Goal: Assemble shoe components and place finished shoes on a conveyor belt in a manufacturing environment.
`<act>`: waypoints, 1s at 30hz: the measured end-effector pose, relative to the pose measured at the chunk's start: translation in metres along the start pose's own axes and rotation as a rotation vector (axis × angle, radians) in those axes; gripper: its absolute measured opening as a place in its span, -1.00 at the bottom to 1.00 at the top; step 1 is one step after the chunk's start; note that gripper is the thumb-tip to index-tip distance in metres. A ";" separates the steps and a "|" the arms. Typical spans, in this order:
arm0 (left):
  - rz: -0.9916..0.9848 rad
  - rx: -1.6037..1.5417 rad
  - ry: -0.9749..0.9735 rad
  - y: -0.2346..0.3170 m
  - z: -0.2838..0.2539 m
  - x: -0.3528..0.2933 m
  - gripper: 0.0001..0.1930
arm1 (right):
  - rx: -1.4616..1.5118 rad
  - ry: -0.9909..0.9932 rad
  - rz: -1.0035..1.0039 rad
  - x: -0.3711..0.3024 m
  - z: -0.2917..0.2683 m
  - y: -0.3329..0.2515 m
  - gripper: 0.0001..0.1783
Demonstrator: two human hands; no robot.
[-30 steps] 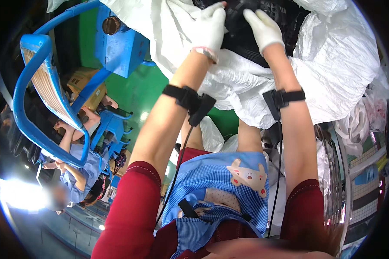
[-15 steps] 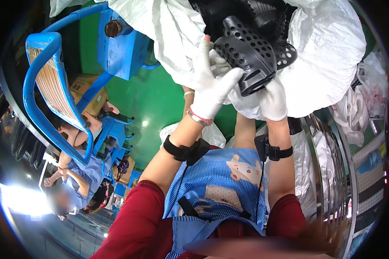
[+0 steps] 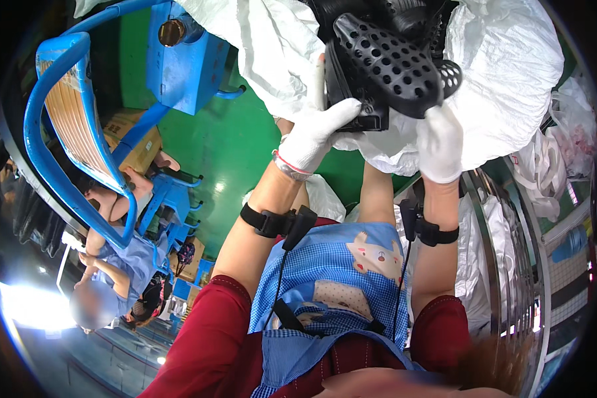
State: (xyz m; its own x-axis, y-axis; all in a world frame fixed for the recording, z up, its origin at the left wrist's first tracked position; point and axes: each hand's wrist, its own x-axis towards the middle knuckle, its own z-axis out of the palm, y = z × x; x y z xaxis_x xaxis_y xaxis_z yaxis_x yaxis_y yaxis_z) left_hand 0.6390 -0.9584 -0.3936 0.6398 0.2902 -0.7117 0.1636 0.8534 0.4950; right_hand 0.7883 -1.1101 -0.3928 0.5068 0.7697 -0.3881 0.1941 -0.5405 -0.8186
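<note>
A rounded black plastic shell [image 3: 390, 63], perforated with many round holes, is tilted over the mouth of a white woven sack [image 3: 504, 86]. My right hand [image 3: 441, 142], in a white glove, grips its near lower end. In my gloved left hand [image 3: 315, 132] is a narrow black plastic piece [image 3: 337, 76], thumb on the near side and fingers behind it. The two pieces lie close together; whether they touch is not clear. More black plastic parts [image 3: 411, 20] fill the sack beyond them.
A blue metal frame chair [image 3: 36, 126] and a blue box-shaped stand [image 3: 182, 76] are on the left over a green floor [image 3: 212, 156]. Another person [image 3: 116, 272] sits at the far left. Metal bars [image 3: 507, 265] and white bags [image 3: 544, 166] line the right.
My hands have moved apart. The perforated shell has turned and shifted right with my right hand, while a separate narrow black piece now shows in my left.
</note>
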 end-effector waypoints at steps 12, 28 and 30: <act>0.471 1.044 0.304 0.022 -0.010 0.007 0.11 | 0.810 -0.077 0.192 0.040 -0.016 0.008 -0.58; 0.197 0.496 0.033 0.013 -0.016 0.012 -0.32 | 1.059 0.120 0.463 0.090 0.016 -0.011 -0.61; 0.124 0.439 0.009 0.010 -0.020 0.018 -0.37 | 0.926 0.106 0.405 0.084 0.016 0.002 -0.57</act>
State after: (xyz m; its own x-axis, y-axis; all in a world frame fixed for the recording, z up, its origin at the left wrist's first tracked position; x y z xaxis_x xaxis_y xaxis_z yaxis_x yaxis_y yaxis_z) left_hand 0.6376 -0.9359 -0.4115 0.6685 0.3842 -0.6367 0.3902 0.5477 0.7401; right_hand 0.8179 -1.0413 -0.4336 0.4708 0.5287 -0.7063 -0.7127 -0.2439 -0.6577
